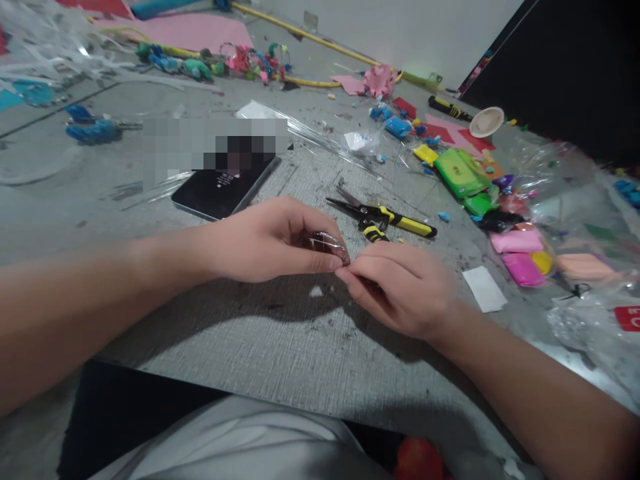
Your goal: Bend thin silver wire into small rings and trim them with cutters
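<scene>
A small loop of thin, shiny silvery wire (326,239) curves out of my left hand (275,240). The thumb and fingers of that hand are closed on it, and part of the loop is hidden behind them. My right hand (400,283) meets the left at the fingertips, its thumb and forefinger pinched at the near end of the loop. Whatever lies inside the right pinch is too small to make out. Just beyond the hands, yellow-and-black wire cutters (383,217) lie on the grey table (280,353), blades pointing left.
A dark phone (225,183) lies beyond my left hand. Straight silvery wires (320,137) are farther back. On the right are clay packets (463,173), a white paper piece (485,289) and clear plastic bags (595,320). A yellow cord (300,32) crosses the back.
</scene>
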Tool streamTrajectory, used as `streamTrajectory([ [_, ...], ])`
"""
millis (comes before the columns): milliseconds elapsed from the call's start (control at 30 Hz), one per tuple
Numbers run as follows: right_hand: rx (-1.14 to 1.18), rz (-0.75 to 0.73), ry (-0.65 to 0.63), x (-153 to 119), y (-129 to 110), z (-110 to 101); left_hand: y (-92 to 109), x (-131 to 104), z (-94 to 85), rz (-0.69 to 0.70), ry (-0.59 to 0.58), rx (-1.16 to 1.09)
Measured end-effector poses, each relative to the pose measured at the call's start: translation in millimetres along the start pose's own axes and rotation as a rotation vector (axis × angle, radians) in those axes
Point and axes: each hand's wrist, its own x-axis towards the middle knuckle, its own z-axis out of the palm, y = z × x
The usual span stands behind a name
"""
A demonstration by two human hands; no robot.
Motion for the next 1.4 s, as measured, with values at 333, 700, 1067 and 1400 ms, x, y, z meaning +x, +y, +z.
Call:
streamTrajectory([
  [333, 0.082, 0.064, 0.013, 2.3, -2.4, -3.1, 3.4, -2.4, -1.9, 0.013, -0.033, 0.01],
  [700, 0.176, 0.146, 0.011, -0.5, 3.1, -0.2, 5.9, -1.0, -5.1, -0.068, -0.045, -0.06],
  [1067, 0.087, 0.162, 0.069, -0.1, -0.1, 7.1, 2.0, 1.4, -2.8, -0.133, 0.022, -0.066],
  [1400, 0.328, 0.47, 0.148, 5.0, -9.3, 8.0, 5.5, 0.4, 6.1, -0.151, 0.126, -0.15],
])
